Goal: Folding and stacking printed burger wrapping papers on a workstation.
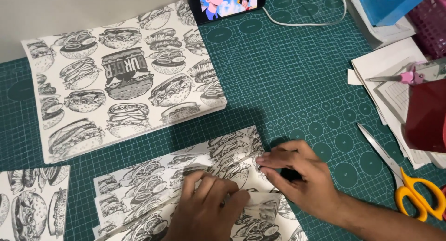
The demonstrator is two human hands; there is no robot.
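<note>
L hand (206, 208) lay palm down, fingers (197, 185) spread flat and pointing up-left. R hand (297, 176) came in from lower right, forearm angled across the corner, wrist bent, thumb and index pinched together at the tips; other fingers curled loosely. Hands just beside each other.

The folded sheets (186, 176) under both hands are white with a black-and-grey pattern of drawn burgers, and the stack of paper (125, 78) at ten o'clock and the sheet (32, 199) at eight o'clock carry the same print. The cutting mat (288, 74) is dark green with a lighter green grid and rows of circles. At four o'clock the scissors (409, 185) have silver blades and yellow-orange handles, at three o'clock stands a dark red box (427, 115), at two o'clock a pink basket (429, 18) beside a blue container (383, 4), and at twelve o'clock a white cable (306, 22).
</note>
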